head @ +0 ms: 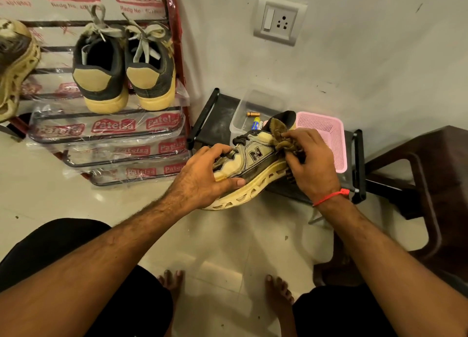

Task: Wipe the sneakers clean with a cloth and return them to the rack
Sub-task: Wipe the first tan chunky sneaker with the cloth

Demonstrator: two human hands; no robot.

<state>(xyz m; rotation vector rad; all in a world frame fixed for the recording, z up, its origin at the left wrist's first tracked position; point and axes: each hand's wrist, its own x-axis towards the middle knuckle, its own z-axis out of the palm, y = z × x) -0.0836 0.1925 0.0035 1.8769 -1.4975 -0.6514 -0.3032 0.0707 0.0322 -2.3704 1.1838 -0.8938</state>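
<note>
Yellowed and grimy, the sneaker (253,164) hung tilted above the floor beside the rack (111,131). His left hand (205,177) curled round its toe end; his right hand (311,159) pinched a brown cloth (281,136) against its heel. Two dark sneakers (124,65) sat on the rack.

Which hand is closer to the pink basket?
Right. The right hand, gripping the cloth, overlaps the pink basket; the left hand holds the sneaker's toe, farther left.

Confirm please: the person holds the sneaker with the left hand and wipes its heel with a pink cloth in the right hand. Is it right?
Not quite. In the head view the cloth is brown, not pink. The left hand does hold the sneaker, and the right hand wipes near its heel.
</note>
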